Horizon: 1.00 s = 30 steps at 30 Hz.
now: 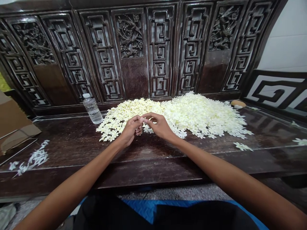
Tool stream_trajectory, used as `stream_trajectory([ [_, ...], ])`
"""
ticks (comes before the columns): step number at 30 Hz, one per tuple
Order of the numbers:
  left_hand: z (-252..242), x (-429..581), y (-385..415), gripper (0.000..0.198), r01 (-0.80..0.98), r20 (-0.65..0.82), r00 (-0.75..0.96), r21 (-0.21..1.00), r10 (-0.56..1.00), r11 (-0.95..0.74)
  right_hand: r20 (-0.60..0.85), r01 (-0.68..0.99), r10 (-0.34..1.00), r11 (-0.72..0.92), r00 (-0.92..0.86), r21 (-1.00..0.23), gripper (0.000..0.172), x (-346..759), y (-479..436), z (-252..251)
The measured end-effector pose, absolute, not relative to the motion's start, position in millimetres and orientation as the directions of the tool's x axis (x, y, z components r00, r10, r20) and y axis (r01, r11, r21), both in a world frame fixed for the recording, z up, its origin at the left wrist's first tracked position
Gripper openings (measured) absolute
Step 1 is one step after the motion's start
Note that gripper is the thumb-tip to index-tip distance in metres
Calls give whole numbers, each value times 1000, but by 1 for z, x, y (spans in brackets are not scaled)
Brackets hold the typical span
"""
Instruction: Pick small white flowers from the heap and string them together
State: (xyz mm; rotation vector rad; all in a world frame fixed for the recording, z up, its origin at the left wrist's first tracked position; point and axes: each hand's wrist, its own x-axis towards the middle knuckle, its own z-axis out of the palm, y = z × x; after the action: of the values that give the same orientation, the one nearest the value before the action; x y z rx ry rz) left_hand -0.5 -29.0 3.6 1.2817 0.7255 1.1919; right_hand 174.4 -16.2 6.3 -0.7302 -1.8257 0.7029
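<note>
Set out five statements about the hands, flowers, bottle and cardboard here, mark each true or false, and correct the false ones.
1. The left hand and the right hand are close together at the fingertips. True.
2. The clear bottle stands to the left of the pile of pale flowers in the picture. True.
3. The bottle's cap is missing. False: a white cap is on it.
4. The cardboard is at the picture's right edge. False: it is at the left edge.
5. Every flower lies in the pile. False: a few loose flowers lie apart, to the right.
</note>
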Motion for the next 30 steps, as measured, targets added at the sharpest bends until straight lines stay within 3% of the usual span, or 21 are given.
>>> stream_trajectory([
  [8, 0, 2, -28, 42, -355, 166, 277, 933, 946, -59, 646, 94, 728, 677, -230, -730, 32, 172, -16, -2],
  [18, 4, 1, -29, 34, -377, 107, 272, 926, 956, 4, 706, 214, 694, 718, -141, -663, 35, 176, -18, 7],
  [24, 0, -2, -25, 33, -277, 91, 181, 960, 979, -38, 655, 127, 755, 651, -7, -749, 32, 186, -8, 14],
  [30, -4, -1, -24, 40, -132, 186, 185, 978, 965, -163, 459, 34, 847, 485, -268, -874, 42, 183, -2, 7],
])
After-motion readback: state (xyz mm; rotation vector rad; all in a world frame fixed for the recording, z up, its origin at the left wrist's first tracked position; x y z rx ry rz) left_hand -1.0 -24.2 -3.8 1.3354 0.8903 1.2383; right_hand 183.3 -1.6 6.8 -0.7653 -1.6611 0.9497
